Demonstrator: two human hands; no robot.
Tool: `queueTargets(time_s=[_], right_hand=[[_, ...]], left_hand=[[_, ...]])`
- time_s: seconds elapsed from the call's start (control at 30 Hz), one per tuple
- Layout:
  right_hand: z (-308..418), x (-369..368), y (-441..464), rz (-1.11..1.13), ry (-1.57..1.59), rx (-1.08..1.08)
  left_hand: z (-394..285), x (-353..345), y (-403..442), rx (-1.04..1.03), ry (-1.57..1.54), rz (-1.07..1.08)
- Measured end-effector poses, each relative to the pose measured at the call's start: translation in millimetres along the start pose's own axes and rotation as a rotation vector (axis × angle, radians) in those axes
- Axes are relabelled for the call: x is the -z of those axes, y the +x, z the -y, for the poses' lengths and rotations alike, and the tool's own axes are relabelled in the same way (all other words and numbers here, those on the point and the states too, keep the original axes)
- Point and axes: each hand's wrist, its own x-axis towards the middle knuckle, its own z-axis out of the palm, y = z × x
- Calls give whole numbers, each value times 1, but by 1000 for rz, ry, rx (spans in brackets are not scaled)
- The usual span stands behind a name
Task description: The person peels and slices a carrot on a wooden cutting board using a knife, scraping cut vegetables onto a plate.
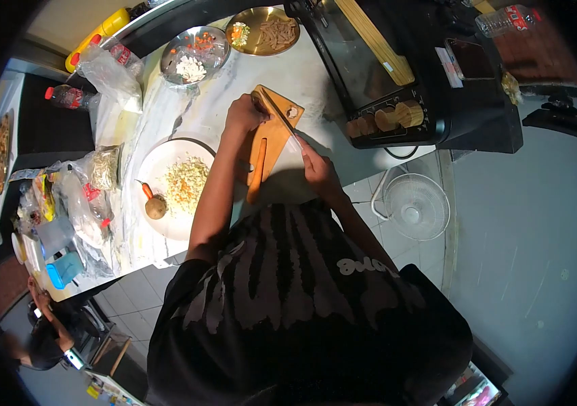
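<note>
My right hand (320,174) grips the handle of a long kitchen knife (278,109), whose blade slants across the wooden cutting board (276,147). On the board's far end, my left hand (244,114) is curled with fingers pressed together beside the blade; what it holds is mostly hidden. A whole carrot (259,172) lies lengthwise on the board, its thick end over the near edge. Close to the blade, a small pale piece with a brown centre (292,112) sits at the right corner. Left of my forearm, a large white plate (160,157) carries finely chopped vegetables, a red chili and a round brown item.
Two metal plates (215,62) (288,49) with cut ingredients stand at the back. A black oven (363,101) borders the right. Bottles and plastic bags (109,78) crowd the left. A white fan (412,206) stands right, below counter height. Another person (48,331) is at lower left.
</note>
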Motion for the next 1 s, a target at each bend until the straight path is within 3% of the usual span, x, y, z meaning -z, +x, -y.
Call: queueTargets(time_s=[0.07,0.1,0.17,0.37,0.8,1.0], right_hand=[[9,6,-1,119,8,-215],[5,5,-1,122,5,-213],[-6,0,-2,3,-21,-10],[-8,2,-1,90,46,-101],[-18,7,7,111,91,-32],[-18,11,7,132,-133,-23]], left_hand=[[-8,5,-4,12,45,14],[-7,4,-4,14,42,11],[-3,2,-2,55,-2,25],[2,-2,0,29,2,-8],[7,-7,3,30,35,-25],[9,-6,4,1,29,-21]])
